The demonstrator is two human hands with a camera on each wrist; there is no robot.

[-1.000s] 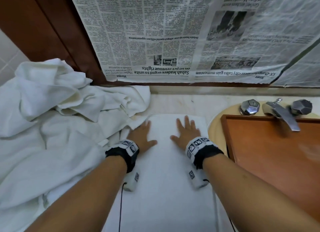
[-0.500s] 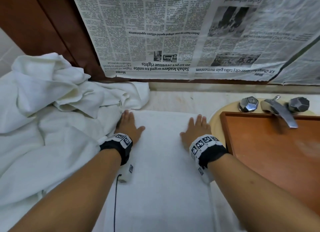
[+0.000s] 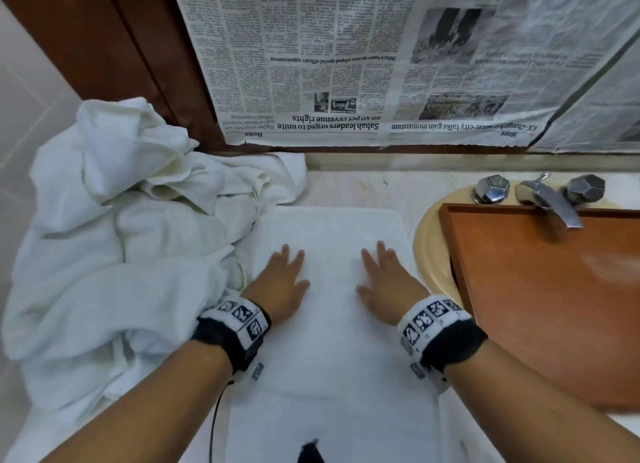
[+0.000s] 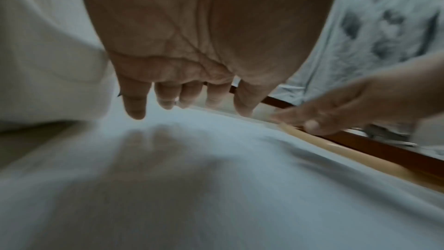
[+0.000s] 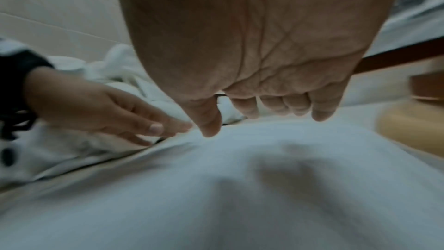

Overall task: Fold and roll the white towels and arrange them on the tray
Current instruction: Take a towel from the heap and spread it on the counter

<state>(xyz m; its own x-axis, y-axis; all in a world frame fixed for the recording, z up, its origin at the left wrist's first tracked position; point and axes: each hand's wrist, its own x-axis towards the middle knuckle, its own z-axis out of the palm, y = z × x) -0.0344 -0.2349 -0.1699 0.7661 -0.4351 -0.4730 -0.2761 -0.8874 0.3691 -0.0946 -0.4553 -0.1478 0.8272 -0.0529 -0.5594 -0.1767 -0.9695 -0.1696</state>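
Both palms have slid back toward the towel's centre: left hand (image 3: 282, 282) and right hand (image 3: 384, 286) lie flat, fingers straight, smoothing the folded white towel (image 3: 329, 376). Rolling is not begun; the wooden tray (image 3: 554, 300) at three o'clock holds nothing; a crumpled towel pile (image 3: 114, 227) waits at nine o'clock.

Bathroom vanity setup. Pale marbled countertop (image 3: 363, 189) runs along the back wall. Wall above it covered with newspaper sheets (image 3: 346, 57), print upside down, over a dark brown wood panel (image 3: 114, 47). Pale tiled wall (image 3: 24, 95) on the far left. Cream round sink basin (image 3: 427, 244) at right, chrome faucet (image 3: 550, 203) with two faceted metal knobs (image 3: 491, 189) behind it. Lighting dim, soft, slightly cool
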